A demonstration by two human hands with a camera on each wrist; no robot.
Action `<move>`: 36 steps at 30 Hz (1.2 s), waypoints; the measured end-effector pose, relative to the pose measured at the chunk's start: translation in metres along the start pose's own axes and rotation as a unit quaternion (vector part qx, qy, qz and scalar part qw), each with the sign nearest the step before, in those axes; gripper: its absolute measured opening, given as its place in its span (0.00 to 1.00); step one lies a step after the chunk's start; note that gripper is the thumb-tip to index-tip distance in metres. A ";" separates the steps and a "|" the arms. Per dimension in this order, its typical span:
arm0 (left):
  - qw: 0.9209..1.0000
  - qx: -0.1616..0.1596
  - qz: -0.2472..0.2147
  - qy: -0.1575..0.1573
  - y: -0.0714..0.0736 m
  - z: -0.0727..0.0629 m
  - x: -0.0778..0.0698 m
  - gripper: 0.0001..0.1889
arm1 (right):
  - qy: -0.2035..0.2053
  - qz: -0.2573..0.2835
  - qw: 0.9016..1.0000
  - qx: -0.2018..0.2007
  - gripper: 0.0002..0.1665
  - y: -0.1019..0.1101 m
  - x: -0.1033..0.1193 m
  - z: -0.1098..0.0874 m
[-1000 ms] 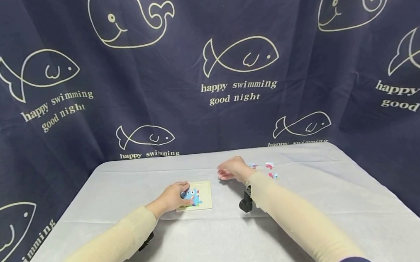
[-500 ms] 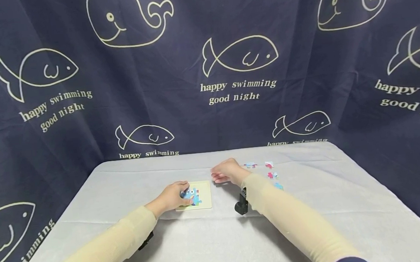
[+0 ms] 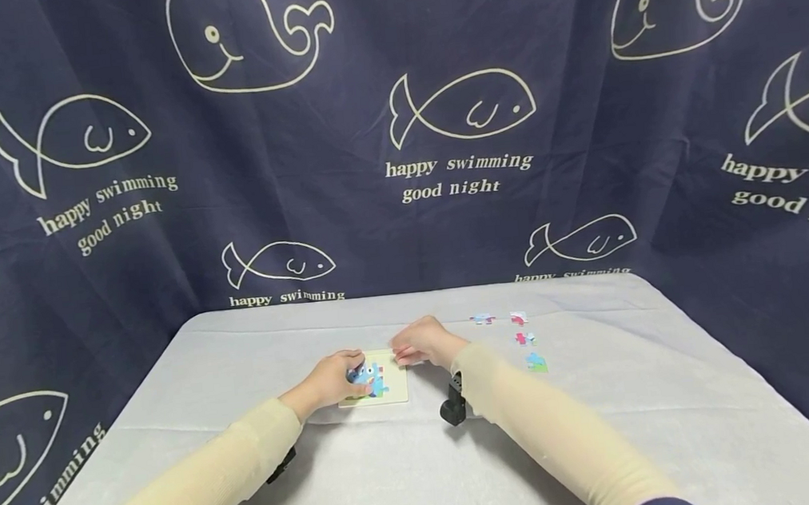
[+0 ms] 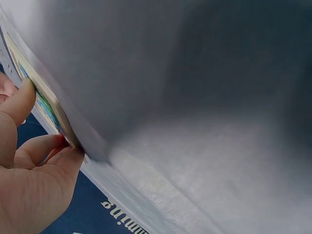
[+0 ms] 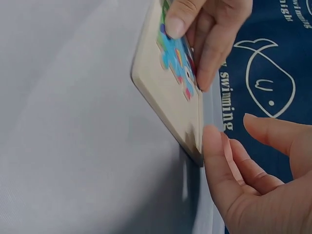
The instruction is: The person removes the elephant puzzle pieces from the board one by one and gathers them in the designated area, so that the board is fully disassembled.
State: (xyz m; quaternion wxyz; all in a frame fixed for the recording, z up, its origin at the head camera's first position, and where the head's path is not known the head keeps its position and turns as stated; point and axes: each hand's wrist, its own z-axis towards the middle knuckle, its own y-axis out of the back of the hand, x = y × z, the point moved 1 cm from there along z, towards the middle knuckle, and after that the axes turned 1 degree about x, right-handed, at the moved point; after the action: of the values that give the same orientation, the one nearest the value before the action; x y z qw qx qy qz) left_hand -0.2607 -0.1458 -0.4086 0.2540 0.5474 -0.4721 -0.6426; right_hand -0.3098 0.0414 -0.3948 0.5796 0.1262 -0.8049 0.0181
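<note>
A shallow cream puzzle board [image 3: 396,389] lies on the table, its left part filled with joined pieces [image 3: 370,376] of a blue cartoon face with eyes. My left hand [image 3: 332,381] holds the board at its left side. In the right wrist view the left thumb [image 5: 176,27] presses on the pieces while other fingers reach the far edge. My right hand [image 3: 423,341] hovers at the board's far right corner. The right wrist view shows its fingers [image 5: 217,161] relaxed and spread close to that corner, with nothing seen between them.
Several loose jigsaw pieces lie on the table to the right, among them a blue-green piece [image 3: 536,363] and a red-white piece [image 3: 518,318]. A navy curtain [image 3: 476,246] printed with fish hangs behind the grey-white tabletop [image 3: 424,475].
My right hand has moved left and slightly nearer, from beside the loose pieces to the board's corner, uncovering pieces on the right. My left hand and the board have stayed put.
</note>
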 end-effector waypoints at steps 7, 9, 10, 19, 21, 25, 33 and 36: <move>1.000 0.001 -0.004 -0.001 0.001 -0.001 0.000 0.37 | 0.003 -0.010 1.000 0.007 0.12 -0.008 -0.003 -0.001; 1.000 0.000 -0.002 -0.002 0.001 -0.001 -0.001 0.37 | 0.004 -0.012 1.000 0.013 0.12 -0.010 -0.003 -0.002; 1.000 0.000 0.000 -0.004 0.001 -0.001 -0.001 0.37 | 0.006 -0.015 1.000 0.015 0.12 -0.011 -0.004 -0.001; 1.000 -0.004 -0.006 0.000 0.000 -0.002 -0.002 0.37 | 0.017 -0.065 0.998 0.009 0.09 -0.019 -0.007 -0.004; 1.000 -0.004 -0.006 0.000 0.000 -0.002 -0.002 0.37 | 0.015 -0.090 0.996 -0.005 0.08 -0.021 -0.008 -0.003; 1.000 -0.003 -0.007 0.000 0.001 -0.002 -0.003 0.37 | -0.002 -0.171 0.984 -0.042 0.09 -0.025 -0.008 0.000; 1.000 -0.002 -0.008 0.003 0.001 -0.001 -0.001 0.37 | 0.002 -0.284 0.957 -0.059 0.12 -0.031 -0.004 0.002; 1.000 0.001 -0.011 0.005 0.001 -0.002 -0.002 0.37 | 0.016 -0.287 0.957 -0.047 0.10 -0.031 -0.005 0.000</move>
State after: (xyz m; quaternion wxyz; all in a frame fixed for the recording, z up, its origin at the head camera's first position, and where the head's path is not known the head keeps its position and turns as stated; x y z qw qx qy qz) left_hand -0.2585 -0.1454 -0.4063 0.2485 0.5565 -0.4653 -0.6419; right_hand -0.3018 0.0124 -0.4035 0.5782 0.3240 -0.7255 -0.1852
